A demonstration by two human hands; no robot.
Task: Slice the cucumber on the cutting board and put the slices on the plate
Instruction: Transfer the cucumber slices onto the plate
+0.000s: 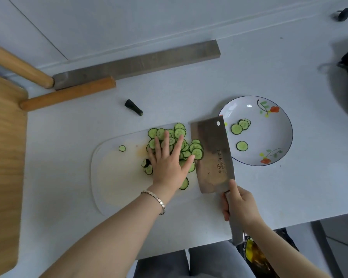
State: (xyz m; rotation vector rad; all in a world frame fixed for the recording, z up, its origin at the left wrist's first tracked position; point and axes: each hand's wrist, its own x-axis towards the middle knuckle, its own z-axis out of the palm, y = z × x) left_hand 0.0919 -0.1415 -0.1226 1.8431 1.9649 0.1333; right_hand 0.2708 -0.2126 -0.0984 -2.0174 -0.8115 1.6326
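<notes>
- Board (113, 177) near worktop's front edge; its left half is bare, one stray slice (122, 148) there.
- Plate (269, 137) just off board's right end, four slices in it, most of the dish free.
- Cucumber end (133, 107) on worktop behind board.
- Left hand (167, 163) flat, fingers spread, palm down on slice pile (179, 133) at board's back right.
- Right hand (239, 205) wrapped round cleaver (212, 153) handle; blade lies flat against pile's right side, tip toward plate.
</notes>
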